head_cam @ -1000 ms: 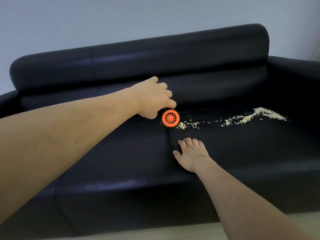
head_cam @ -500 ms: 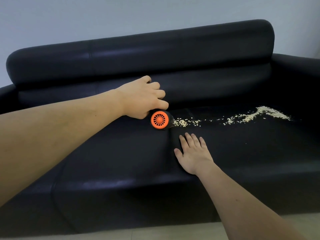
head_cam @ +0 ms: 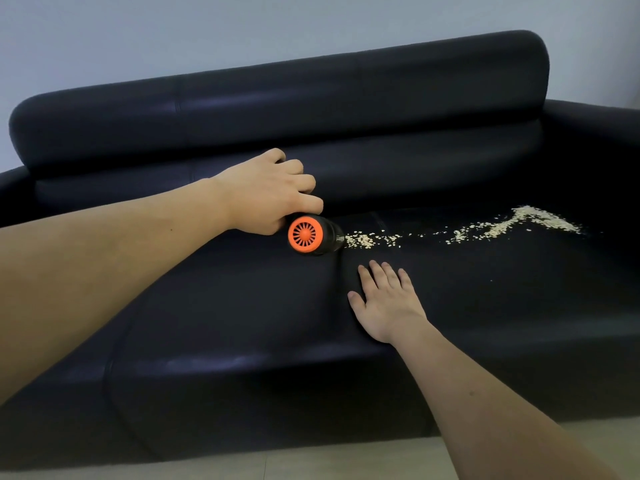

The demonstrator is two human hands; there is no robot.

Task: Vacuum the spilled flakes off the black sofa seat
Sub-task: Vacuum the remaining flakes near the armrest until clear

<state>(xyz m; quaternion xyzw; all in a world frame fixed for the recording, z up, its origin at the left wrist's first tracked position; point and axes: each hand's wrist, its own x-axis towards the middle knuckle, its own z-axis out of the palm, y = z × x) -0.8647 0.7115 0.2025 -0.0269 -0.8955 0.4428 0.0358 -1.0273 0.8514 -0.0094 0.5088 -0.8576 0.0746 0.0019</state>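
A: What's changed, near to far?

B: I see the right hand (head_cam: 386, 299) still flat, fingers spread, on the sofa seat (head_cam: 242, 306). Left hand (head_cam: 268, 192) grips the vacuum (head_cam: 313, 235), nozzle now at the trail's near end. Flakes (head_cam: 467, 230) mostly uncollected, stretching right.

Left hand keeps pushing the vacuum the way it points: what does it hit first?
The left hand aims the handheld vacuum rightward along the seat; first contact is the near end of the flake trail, apparently already at its nozzle.

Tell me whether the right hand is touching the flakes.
Apart. The head view shows the right hand flat on the sofa seat, with bare black seat between its fingertips and the flakes.
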